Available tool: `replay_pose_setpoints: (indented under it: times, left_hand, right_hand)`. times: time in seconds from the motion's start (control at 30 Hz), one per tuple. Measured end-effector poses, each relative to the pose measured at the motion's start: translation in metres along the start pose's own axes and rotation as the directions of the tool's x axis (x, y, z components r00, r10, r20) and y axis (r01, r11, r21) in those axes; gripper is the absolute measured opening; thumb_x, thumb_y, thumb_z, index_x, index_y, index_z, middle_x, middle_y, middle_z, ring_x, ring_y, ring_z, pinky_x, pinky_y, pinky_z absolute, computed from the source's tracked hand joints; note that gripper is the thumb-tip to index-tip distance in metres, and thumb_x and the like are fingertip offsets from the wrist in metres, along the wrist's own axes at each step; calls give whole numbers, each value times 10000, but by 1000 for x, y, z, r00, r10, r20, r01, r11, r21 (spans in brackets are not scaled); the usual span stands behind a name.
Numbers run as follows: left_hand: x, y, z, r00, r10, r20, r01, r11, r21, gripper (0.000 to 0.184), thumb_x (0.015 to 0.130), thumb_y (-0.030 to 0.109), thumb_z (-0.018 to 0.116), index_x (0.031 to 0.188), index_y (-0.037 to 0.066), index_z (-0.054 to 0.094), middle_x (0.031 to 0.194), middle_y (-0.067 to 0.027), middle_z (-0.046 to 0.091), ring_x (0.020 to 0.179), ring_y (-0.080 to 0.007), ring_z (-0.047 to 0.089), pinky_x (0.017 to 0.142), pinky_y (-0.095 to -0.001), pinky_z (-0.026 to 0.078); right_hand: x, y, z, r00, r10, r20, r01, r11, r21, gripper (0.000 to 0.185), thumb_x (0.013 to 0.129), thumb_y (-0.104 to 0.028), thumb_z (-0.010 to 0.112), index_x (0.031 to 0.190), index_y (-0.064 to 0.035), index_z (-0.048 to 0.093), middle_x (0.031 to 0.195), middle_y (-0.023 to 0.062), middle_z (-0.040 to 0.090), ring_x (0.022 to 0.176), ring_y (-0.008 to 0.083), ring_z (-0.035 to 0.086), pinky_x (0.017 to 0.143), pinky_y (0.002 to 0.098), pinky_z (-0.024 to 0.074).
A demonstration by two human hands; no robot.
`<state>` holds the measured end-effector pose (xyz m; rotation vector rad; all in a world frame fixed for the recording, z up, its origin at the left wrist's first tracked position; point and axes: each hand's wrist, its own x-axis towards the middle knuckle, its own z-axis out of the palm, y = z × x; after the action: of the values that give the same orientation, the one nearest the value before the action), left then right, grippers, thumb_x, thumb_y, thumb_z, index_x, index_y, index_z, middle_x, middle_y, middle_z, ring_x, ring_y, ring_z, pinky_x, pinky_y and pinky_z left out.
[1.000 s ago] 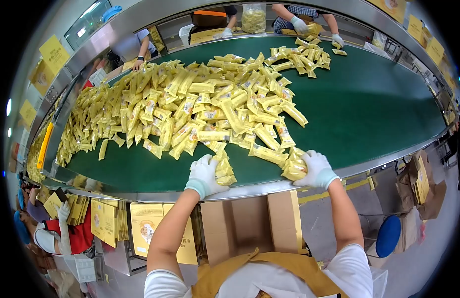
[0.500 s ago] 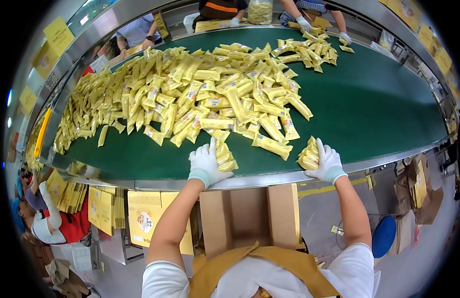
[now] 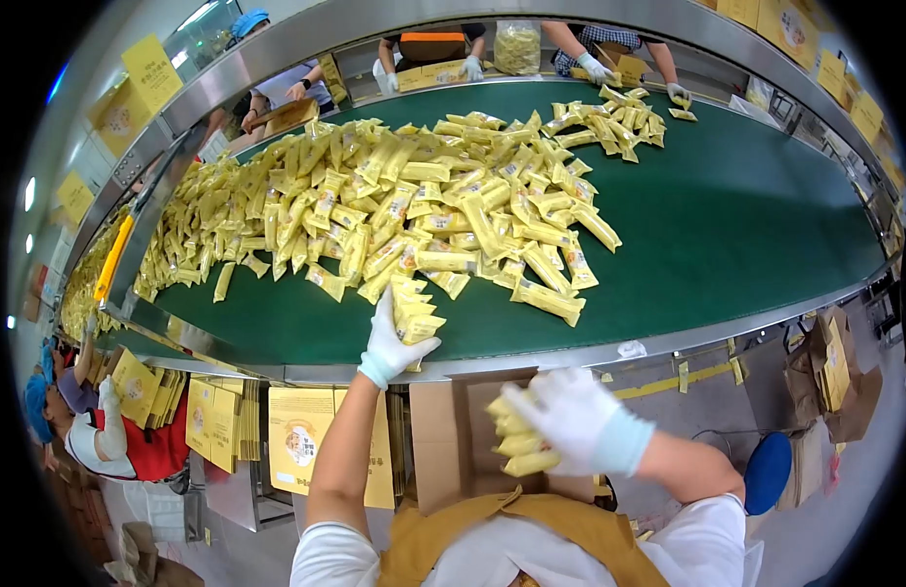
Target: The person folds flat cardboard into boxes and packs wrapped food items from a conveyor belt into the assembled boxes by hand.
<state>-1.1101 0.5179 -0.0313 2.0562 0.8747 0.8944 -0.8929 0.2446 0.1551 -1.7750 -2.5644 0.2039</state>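
Note:
Several yellow snack packets (image 3: 414,311) are gripped side by side in my gloved left hand (image 3: 392,344), at the near edge of the green belt (image 3: 717,225). My right hand (image 3: 582,419), blurred by motion, is closed on another row of yellow snack packets (image 3: 516,442). It hangs over the open brown cardboard box (image 3: 435,440) that stands between me and the belt. My right hand and its packets cover much of the box's inside. A large heap of packets (image 3: 375,205) lies on the belt just beyond my left hand.
Metal rails (image 3: 727,336) border the belt. Folded yellow cartons (image 3: 306,440) stand left of the box. A blue stool (image 3: 768,473) is at right. Across the belt, a co-worker's gloved hand (image 3: 596,68) is near a smaller packet pile (image 3: 624,122); other people work at left.
My right hand has lifted its packets off the belt's edge and brought them left and toward me, over the box. My left hand keeps its packets at the belt edge, tilted slightly more upright.

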Motion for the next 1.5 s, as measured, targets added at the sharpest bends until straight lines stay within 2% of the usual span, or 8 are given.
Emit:
replay_pose_setpoints:
  times: [0.13, 0.27, 0.4, 0.47, 0.53, 1.07, 1.2, 1.5]
  left_hand:
    - [-32, 42, -32, 995, -29, 93, 73, 849, -524, 758, 815, 149, 802, 1433, 45, 374, 1214, -104, 594, 1036, -199, 624, 903, -377, 552]
    - [-35, 142, -24, 978, 186, 94, -154, 949, -276, 320, 1005, 500, 506, 1017, 189, 578, 796, 31, 558, 646, -141, 540, 557, -271, 458]
    - [-61, 156, -16, 619, 26, 785, 694, 450, -562, 542, 965, 420, 598, 1401, 114, 492, 1173, -82, 600, 1047, -244, 598, 931, -393, 523]
    - [-84, 166, 4, 778, 268, 568, 21, 893, -449, 856, 804, 288, 826, 1476, 56, 350, 1224, -123, 583, 1074, -253, 597, 949, -412, 513]
    - [-76, 192, 10, 698, 568, 435, -531, 819, -218, 1084, 653, 188, 925, 1478, -30, 256, 1229, -181, 567, 1109, -277, 584, 993, -441, 483]
    - [-91, 185, 51, 781, 138, 609, -568, 563, 600, 628, 890, 323, 663, 1392, -14, 496, 1143, -144, 636, 1051, -332, 597, 901, -458, 467]
    - [-97, 96, 103, 810, -79, 581, -511, 390, 766, 1038, 726, 686, 708, 1484, 86, 330, 1187, -89, 487, 1161, -267, 459, 988, -511, 295]
    - [-75, 85, 118, 445, -396, 803, -643, 483, 594, 946, 808, 673, 583, 1462, 27, 362, 1392, -194, 410, 1262, -338, 422, 1051, -511, 323]
  right_hand:
    - [39, -38, 85, 992, -70, 102, 104, 917, -385, 401, 886, -244, 607, 1240, -54, 588, 908, 85, 609, 864, 260, 608, 729, 402, 428]
    - [85, -52, 120, 921, -48, 386, 147, 962, -232, 433, 750, -438, 759, 1017, -100, 707, 916, 64, 716, 881, 272, 689, 748, 454, 489]
    - [91, -48, 118, 763, -96, 639, 172, 983, -58, 671, 659, -594, 803, 1167, -163, 719, 1181, 81, 684, 1130, 254, 638, 892, 481, 489]
    - [88, -52, 112, 696, -53, 716, 118, 992, -42, 634, 726, -566, 790, 1223, -181, 705, 1279, 60, 653, 1161, 232, 618, 891, 492, 494]
    - [82, -54, 109, 697, -62, 714, 95, 995, -6, 617, 736, -556, 785, 1217, -178, 708, 1269, 60, 658, 1151, 230, 620, 887, 486, 496]
    - [77, -65, 109, 714, -152, 683, 81, 987, 135, 480, 811, -477, 747, 1165, -153, 731, 1194, 67, 693, 1074, 213, 643, 853, 438, 512]
    - [78, -69, 111, 721, -181, 669, 89, 981, 169, 447, 830, -457, 737, 1152, -147, 737, 1175, 68, 702, 1054, 209, 648, 845, 427, 516]
    - [78, -66, 107, 735, -234, 637, 100, 966, 239, 377, 872, -412, 716, 1122, -133, 750, 1132, 72, 722, 1011, 200, 661, 826, 400, 525]
